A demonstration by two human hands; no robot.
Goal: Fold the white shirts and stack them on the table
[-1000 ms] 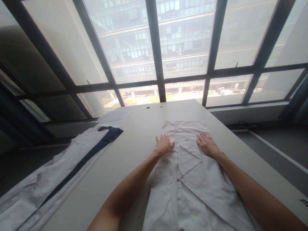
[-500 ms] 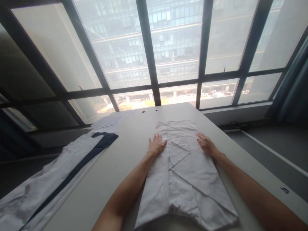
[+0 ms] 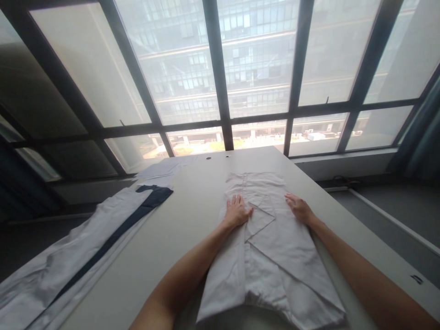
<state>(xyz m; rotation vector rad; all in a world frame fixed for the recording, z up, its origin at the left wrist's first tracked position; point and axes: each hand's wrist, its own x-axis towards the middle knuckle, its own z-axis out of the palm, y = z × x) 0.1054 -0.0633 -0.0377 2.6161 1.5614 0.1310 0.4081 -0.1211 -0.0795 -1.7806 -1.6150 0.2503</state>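
In the head view, a folded white garment [image 3: 288, 256] lies on a pale table [image 3: 165, 243], directly in front of the person, its far end beneath and beyond the hands and its near edge toward the viewer; creases and a slanting fold cross its upper layer; the left hand [image 3: 238, 212] rests palm down on its left part, open, fingers slightly spread, grasping nothing; the right hand [image 3: 298, 208] touches its right edge, fingers extended and close together, though I cannot tell whether they pinch the cloth; to the left lie white clothes [image 3: 80, 240] with a dark blue garment [image 3: 118, 233] among them, and pale sheets [image 3: 158, 169] beyond; a small dark mark [image 3: 416, 279] sits near the table's right edge, too blurred to read; behind stands a dark-framed window [image 3: 185, 68].
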